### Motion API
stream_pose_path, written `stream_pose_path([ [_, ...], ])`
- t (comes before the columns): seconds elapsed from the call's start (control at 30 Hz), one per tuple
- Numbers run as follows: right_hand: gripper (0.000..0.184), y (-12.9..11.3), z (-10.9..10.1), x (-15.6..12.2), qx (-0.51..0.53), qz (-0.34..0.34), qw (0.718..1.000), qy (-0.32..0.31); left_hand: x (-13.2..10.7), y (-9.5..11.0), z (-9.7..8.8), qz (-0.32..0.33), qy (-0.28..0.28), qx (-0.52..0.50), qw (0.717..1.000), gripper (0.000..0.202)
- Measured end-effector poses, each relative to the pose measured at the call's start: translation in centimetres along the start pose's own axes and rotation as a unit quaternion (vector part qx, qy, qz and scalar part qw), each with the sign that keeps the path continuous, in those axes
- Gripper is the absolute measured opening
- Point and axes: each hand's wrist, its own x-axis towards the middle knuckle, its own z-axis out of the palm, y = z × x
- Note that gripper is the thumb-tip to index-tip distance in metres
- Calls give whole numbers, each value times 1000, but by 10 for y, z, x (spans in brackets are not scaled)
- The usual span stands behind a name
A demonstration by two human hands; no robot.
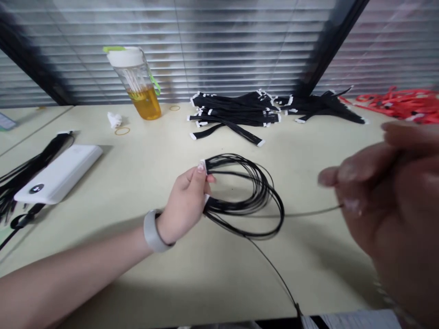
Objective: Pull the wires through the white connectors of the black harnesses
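Note:
My left hand (187, 201) pinches a coil of thin black cable (255, 196) by its white connector end, holding the loops just above the cream table (137, 183). A pale bangle sits on that wrist. My right hand (387, 201), close to the camera and blurred, grips a single black strand (308, 212) that runs left to the coil. Another strand trails from the coil down to the table's front edge.
A stack of folded black cables with white ends (236, 114) lies at the back, red cables (401, 103) at far right. A bottle of yellow liquid (139, 82), rubber bands (122, 131), a white power bank (60, 173) and loose black cables (20, 178) sit at the left.

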Motion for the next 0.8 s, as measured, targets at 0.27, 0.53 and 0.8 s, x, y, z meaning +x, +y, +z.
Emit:
stream_pose_path([
  [0.27, 12, 9, 24, -5, 61, 134, 960, -240, -11, 3, -1, 66, -129, 77, 986, 47],
  [0.53, 9, 19, 31, -11, -82, 3, 966, -244, -12, 3, -2, 25, -152, 45, 987, 48],
  [0.8, 9, 21, 35, -13, -115, -94, 965, -216, -14, 3, -3, 50, -169, 64, 982, 49],
])
